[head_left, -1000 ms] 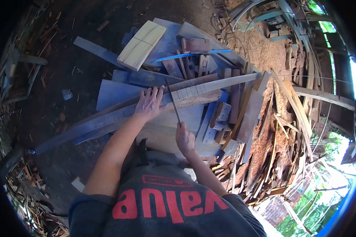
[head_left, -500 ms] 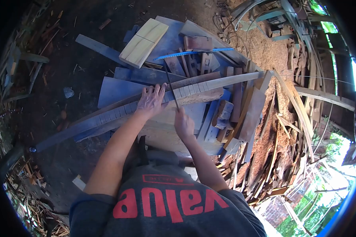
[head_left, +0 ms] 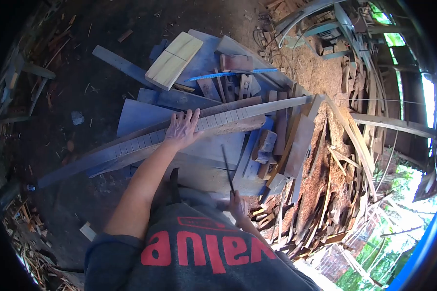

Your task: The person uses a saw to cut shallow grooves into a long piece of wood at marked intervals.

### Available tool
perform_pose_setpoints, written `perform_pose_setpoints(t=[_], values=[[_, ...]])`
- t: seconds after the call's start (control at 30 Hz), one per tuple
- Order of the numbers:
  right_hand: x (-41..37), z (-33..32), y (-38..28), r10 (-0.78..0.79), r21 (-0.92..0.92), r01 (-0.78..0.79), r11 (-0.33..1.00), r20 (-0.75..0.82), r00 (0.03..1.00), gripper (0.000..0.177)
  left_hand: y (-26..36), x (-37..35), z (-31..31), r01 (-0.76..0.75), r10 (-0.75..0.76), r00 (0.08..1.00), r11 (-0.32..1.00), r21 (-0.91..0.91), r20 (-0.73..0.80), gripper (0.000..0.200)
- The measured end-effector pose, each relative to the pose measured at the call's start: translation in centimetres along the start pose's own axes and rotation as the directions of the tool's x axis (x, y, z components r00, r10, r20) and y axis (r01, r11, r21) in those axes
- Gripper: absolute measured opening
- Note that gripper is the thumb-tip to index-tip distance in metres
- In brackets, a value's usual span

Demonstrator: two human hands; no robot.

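A long, curved wooden strip (head_left: 223, 116) with several parallel cuts across it runs slantwise over the work surface. My left hand (head_left: 182, 128) grips it from above, fingers over its far side and thumb along the near edge. In my right hand (head_left: 238, 206), low in front of my shirt, is a thin dark hand saw (head_left: 227, 167), seen nearly edge-on. Its blade points away from me, apart from the strip. The saw's handle is mostly hidden in my fist.
Beyond the strip lie a pale wood block (head_left: 175, 60), a blue saw-like blade (head_left: 228, 75) and a brown block (head_left: 236, 62). A hand plane (head_left: 245, 86) is among them. Offcuts and sawdust (head_left: 320, 63) cover the ground at right; boards (head_left: 296, 150) lean beside the work surface.
My right hand has drawn the saw off the strip, down toward my body and slightly right. My left hand keeps its place on the strip. The view has shifted slightly.
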State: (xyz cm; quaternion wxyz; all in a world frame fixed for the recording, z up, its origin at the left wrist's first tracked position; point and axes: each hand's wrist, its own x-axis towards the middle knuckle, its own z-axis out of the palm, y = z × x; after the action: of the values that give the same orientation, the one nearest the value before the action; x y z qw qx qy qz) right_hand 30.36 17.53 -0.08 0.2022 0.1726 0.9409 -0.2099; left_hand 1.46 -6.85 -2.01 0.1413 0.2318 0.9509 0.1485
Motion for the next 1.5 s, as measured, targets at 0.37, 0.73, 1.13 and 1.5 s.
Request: perform_pose_setpoints(t=[0.37,0.73,1.13,1.5], values=[[12.8,-2.7,-11.4,-0.209,0.006,0.215,0.977,-0.213,0.954,0.02,1.7,-0.2,-0.6,-0.055,0.033,0.979,0.993,-0.106,-0.202,0.055],[13.5,-2.5,-12.3,-0.153,-0.052,0.147,0.988,-0.132,0.979,0.021,2.5,0.8,-0.2,0.036,-0.081,0.966,0.983,-0.182,-0.247,0.049],[13.8,-2.1,-12.1,-0.149,-0.084,0.138,0.987,-0.136,0.979,0.019,2.7,1.0,0.1,0.061,-0.09,0.968,0.99,-0.13,-0.234,0.051],[14.0,-3.1,-12.6,-0.182,-0.079,0.176,0.981,-0.083,0.98,0.015,2.9,1.1,0.1,0.052,-0.071,0.973,0.994,-0.093,-0.22,0.052]])
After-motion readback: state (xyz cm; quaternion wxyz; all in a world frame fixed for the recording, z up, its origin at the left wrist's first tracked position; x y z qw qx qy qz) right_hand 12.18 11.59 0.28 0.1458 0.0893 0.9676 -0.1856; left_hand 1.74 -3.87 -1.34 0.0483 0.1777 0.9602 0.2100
